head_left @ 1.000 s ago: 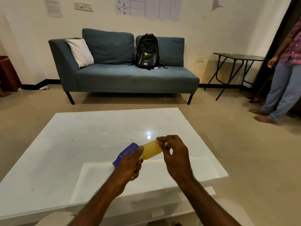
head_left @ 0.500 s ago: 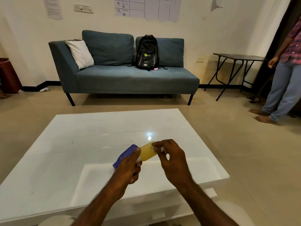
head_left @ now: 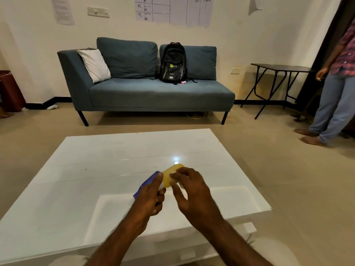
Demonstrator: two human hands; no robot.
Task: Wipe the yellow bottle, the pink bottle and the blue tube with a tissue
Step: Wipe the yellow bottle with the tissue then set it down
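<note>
My left hand [head_left: 151,198] grips the small yellow plastic bottle [head_left: 172,172] and the flat blue tube [head_left: 146,184] together, above the near middle of the glossy white table [head_left: 96,169]. My right hand [head_left: 192,191] curls over the bottle, pressing a white tissue [head_left: 173,177] that barely shows. I judge the first wipe is underway, with the tube to follow. I can't see the pink bottle.

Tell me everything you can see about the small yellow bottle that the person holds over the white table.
The small yellow bottle looks like translucent plastic with a rounded far end. It is held tilted over the glossy white table, rounded end away. The left hand grips its near end, where something white, perhaps a cap, shows. The right hand curls over its side, pressing what looks like a white tissue on it.
</note>
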